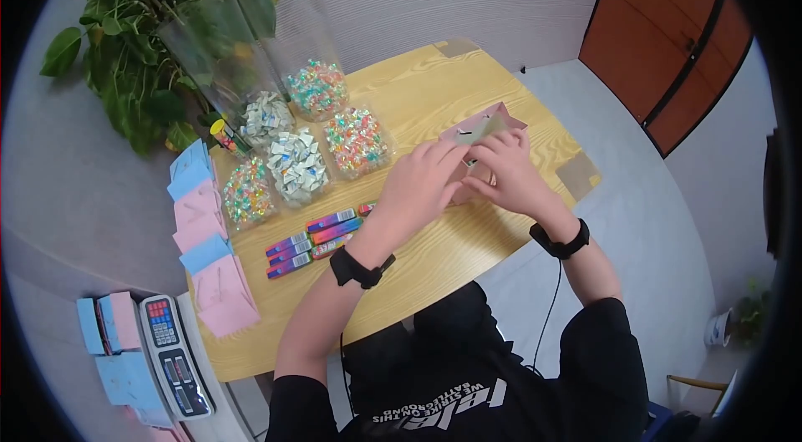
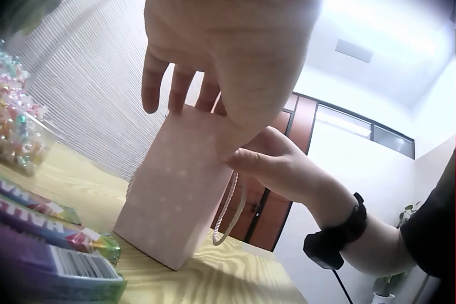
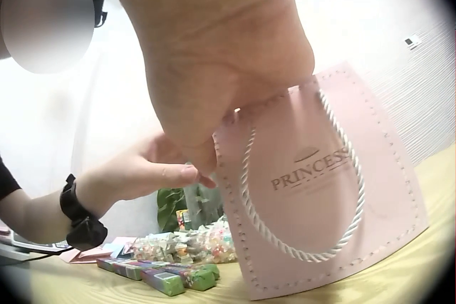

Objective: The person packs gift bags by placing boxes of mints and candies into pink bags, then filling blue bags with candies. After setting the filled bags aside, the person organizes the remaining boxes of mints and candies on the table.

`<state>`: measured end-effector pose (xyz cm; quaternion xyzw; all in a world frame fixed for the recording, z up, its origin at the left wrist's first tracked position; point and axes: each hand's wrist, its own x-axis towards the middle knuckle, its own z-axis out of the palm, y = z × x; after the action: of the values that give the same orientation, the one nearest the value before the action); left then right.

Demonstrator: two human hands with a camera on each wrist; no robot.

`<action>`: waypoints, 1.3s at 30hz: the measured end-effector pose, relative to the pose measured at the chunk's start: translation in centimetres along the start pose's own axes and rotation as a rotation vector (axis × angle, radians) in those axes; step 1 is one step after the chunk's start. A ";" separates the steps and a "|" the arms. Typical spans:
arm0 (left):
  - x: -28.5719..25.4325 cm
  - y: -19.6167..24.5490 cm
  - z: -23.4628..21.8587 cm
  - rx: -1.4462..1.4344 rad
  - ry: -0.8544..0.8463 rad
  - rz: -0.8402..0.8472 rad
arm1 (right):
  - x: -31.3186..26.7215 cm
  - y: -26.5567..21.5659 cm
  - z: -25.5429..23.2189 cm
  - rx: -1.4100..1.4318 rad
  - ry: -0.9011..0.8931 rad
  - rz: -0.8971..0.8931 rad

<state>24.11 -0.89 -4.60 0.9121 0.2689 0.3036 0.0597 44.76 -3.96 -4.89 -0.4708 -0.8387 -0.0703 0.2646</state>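
A pink paper gift bag [image 3: 299,197] printed PRINCESS stands upright on the table, a white twisted rope handle [image 3: 356,211] hanging down its face. Both hands are at its top opening. My left hand [image 1: 422,183] grips the upper edge; in the left wrist view its fingers reach over the rim behind and its thumb lies at the near side. My right hand [image 1: 505,170] grips the rim opposite, thumb at the bag's corner. Some pale contents show inside the opening in the head view, largely hidden by the fingers.
Wrapped candies [image 1: 359,141] fill several clear containers at the back left. Rainbow-coloured candy packs [image 1: 288,254] lie in rows left of the bag. Flat pink and blue bags [image 1: 225,296] line the left edge, beside a scale [image 1: 175,358]. A leafy plant [image 1: 142,49] stands behind.
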 end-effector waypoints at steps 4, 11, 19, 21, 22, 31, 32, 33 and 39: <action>0.5 0.3 -0.7 0.000 -0.129 -0.104 | -0.8 3.3 -0.3 -0.088 0.119 0.085; 0.5 -0.3 1.0 -0.016 -0.052 -0.132 | -1.0 4.7 -0.3 -0.005 -0.088 0.188; -4.5 -2.4 -0.8 -0.138 -0.154 -0.259 | -2.6 4.9 3.5 0.863 0.082 0.630; -5.1 -3.3 -1.3 -0.092 -0.111 -0.206 | -2.6 5.3 5.5 1.126 0.052 0.654; -5.4 -3.8 -1.7 -0.045 -0.070 -0.141 | -2.1 5.2 6.1 1.383 0.028 0.679; -9.9 -7.2 -0.9 -0.054 -0.029 -0.188 | -0.9 3.2 10.3 1.775 -0.177 0.616; -10.2 -7.2 -0.7 -0.060 -0.025 -0.204 | -0.5 2.7 10.5 1.774 -0.195 0.623; -10.5 -7.3 -0.4 -0.107 -0.120 -0.278 | 0.1 2.4 10.7 1.739 -0.209 0.602; -10.3 -7.0 -2.1 -0.139 -0.449 -0.406 | 1.3 2.4 11.4 1.657 -0.216 0.616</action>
<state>12.74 -0.53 -10.17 0.8779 0.4040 0.0939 0.2393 41.89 2.48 -14.25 -0.3367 -0.4767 0.6779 0.4469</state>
